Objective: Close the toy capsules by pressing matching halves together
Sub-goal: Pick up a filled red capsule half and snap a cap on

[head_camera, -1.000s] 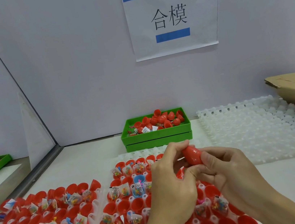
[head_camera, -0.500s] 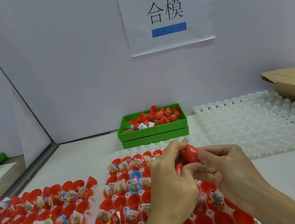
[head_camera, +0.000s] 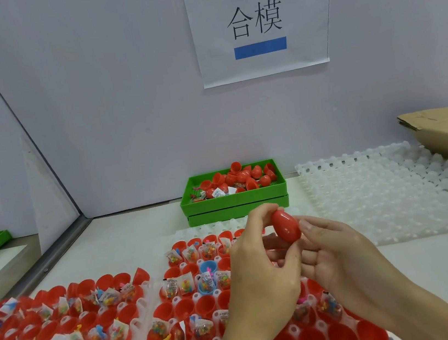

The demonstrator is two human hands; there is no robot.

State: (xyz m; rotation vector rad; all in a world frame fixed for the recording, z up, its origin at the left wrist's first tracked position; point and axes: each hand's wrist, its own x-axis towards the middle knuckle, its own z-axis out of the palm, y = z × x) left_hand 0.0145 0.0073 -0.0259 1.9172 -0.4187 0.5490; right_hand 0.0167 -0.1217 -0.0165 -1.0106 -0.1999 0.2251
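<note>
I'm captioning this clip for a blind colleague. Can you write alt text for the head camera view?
Two hands, left hand and right hand, hold a closed red capsule above trays of open red capsule halves, many holding small bagged toys. Behind sit a green bin of red halves and an empty white tray.

glossy red egg-shaped plastic capsule (head_camera: 286,229) | halves joined, closed | tilted, narrow end up-left | held above tray of open red plastic capsule halves (head_camera: 204,306), many holding bagged toys

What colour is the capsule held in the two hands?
Red. The capsule shows best in the head view, the only one.
</note>
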